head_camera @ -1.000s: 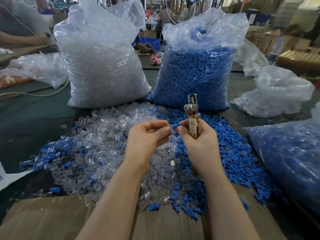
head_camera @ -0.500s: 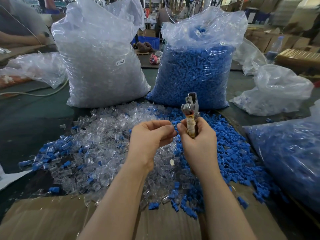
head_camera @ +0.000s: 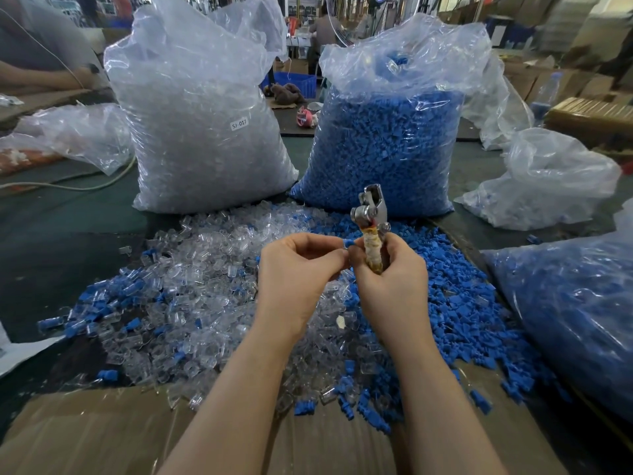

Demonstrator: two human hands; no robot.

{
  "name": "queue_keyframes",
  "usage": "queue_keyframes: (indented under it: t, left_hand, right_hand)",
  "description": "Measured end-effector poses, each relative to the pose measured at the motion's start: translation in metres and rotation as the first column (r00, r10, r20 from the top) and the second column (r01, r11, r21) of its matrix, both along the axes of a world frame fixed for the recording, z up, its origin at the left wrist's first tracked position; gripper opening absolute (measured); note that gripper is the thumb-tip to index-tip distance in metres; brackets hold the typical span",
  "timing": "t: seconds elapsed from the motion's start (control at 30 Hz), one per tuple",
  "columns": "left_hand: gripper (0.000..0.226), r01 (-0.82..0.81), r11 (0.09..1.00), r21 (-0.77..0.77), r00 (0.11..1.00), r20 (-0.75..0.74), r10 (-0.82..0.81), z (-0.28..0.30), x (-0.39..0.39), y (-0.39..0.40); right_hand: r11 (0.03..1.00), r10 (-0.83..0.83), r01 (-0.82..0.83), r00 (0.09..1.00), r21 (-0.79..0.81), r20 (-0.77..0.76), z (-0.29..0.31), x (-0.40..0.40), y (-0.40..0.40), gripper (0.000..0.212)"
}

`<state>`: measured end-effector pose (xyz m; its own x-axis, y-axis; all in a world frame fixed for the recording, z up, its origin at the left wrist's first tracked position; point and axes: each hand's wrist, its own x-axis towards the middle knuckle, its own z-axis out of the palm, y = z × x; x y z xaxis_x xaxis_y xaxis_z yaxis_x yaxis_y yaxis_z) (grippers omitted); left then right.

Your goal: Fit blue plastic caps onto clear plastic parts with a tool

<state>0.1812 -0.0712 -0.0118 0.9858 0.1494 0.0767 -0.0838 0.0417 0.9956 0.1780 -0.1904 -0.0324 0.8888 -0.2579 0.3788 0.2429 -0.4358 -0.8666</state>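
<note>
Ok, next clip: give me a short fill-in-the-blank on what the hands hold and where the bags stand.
1. The tool with the wrapped handle is gripped by the ____ hand.
2. The left hand pinches a small cap coloured ____.
3. The bag of clear parts stands to the ____ of the bag of blue caps.

Missing words: right; blue; left

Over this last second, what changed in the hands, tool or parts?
Very little. The left hand closed slightly toward the right hand, and their fingertips now meet at a blue cap. The right hand holds the tool upright as before. Loose piles and both big bags look unchanged.
</note>
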Motion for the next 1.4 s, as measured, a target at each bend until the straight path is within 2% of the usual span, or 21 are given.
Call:
queue_keyframes:
  t: [0.23,0.33,0.4,0.57,0.8,1.03,1.4]
  left_hand:
    - [0.017,-0.063,0.989,0.130,0.997,0.056,0.056,-0.005,0.002,0.001]
    - [0.017,-0.072,0.986,0.147,0.996,0.057,0.064,-0.008,0.004,0.002]
    - [0.015,-0.053,0.992,0.113,0.998,0.048,0.047,-0.008,0.005,0.002]
    - [0.009,-0.009,0.999,-0.050,0.999,0.035,0.010,-0.006,0.006,0.006]
    - [0.010,0.025,0.998,-0.061,0.997,0.075,-0.020,-0.005,0.007,0.013]
    - [0.008,0.085,0.994,-0.062,0.993,0.081,-0.080,-0.004,0.007,0.020]
    - [0.005,0.120,0.989,-0.083,0.991,0.072,-0.114,-0.004,0.006,0.023]
  right_hand:
    - [0.995,0.094,-0.092,0.993,0.033,-0.071,0.003,0.000,-0.003,0.015]
    - [0.980,0.187,-0.177,0.974,0.087,-0.128,0.007,-0.001,-0.008,0.003]
    - [0.974,0.222,-0.210,0.961,0.091,-0.164,0.008,-0.002,-0.014,0.011]
    - [0.951,0.297,-0.310,0.907,0.007,-0.298,0.008,-0.002,-0.030,0.014]
    - [0.907,0.377,-0.419,0.846,-0.032,-0.376,0.011,-0.006,-0.027,0.015]
    - [0.890,0.382,-0.449,0.831,-0.082,-0.405,0.010,-0.005,-0.026,0.014]
    - [0.891,0.312,-0.404,0.876,-0.208,-0.368,0.004,-0.004,-0.021,0.018]
